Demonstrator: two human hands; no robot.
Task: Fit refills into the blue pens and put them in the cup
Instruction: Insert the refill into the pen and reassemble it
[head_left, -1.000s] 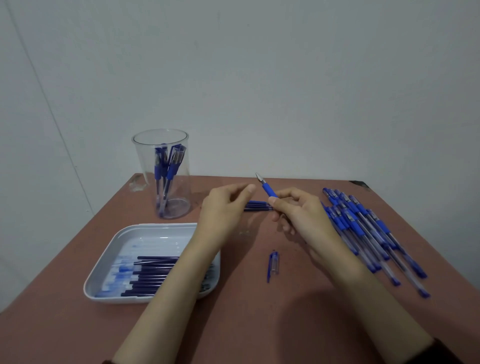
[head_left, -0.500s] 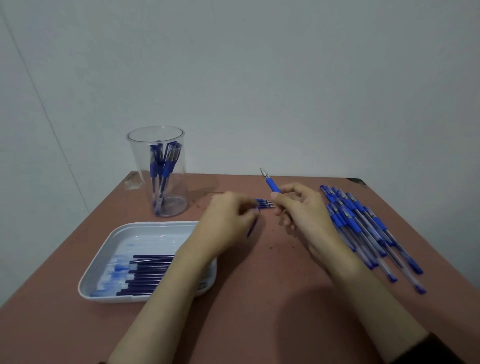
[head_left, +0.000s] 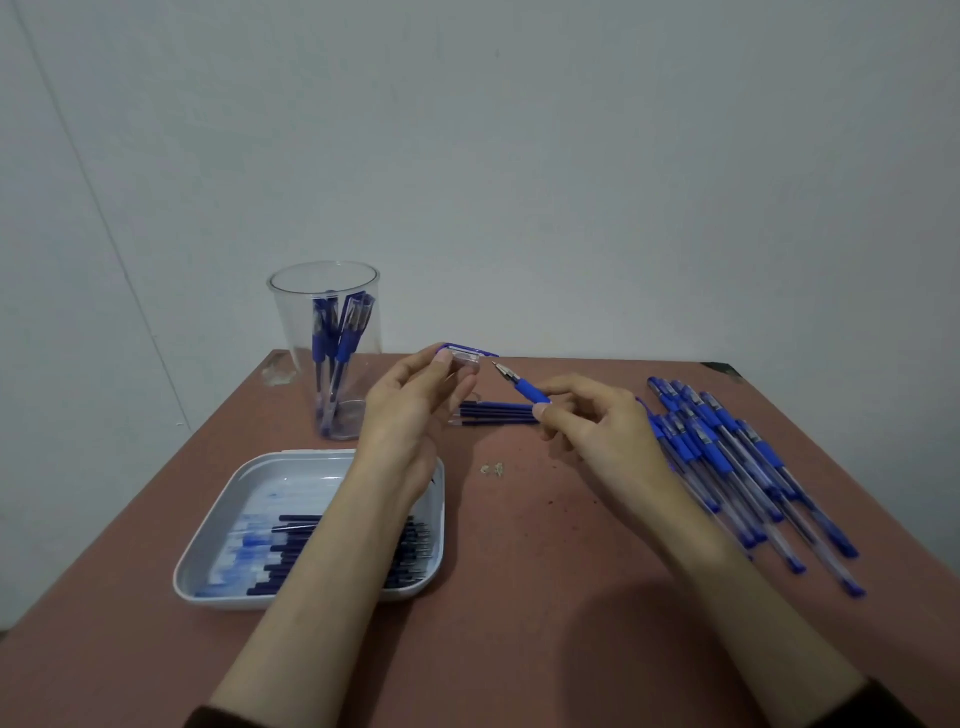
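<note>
My right hand (head_left: 597, 426) grips a blue pen (head_left: 524, 387) by its blue grip, its metal tip pointing up and left. My left hand (head_left: 410, 410) pinches a clear pen cap with a blue clip (head_left: 465, 356), held just left of the pen tip, a small gap between them. A clear cup (head_left: 327, 312) with several blue pens standing in it is at the back left. A white tray (head_left: 218, 561) of dark refills lies under my left forearm. A few refills (head_left: 493, 413) lie on the table between my hands.
A pile of several capped blue pens (head_left: 737, 457) lies on the right side of the reddish-brown table (head_left: 519, 597). Small crumbs (head_left: 493, 469) sit near the middle. A grey wall stands right behind the table's far edge.
My left hand picked the cap up from the table and raised it to the pen tip. My right hand kept holding the pen, tip now lower and aimed at the cap.
</note>
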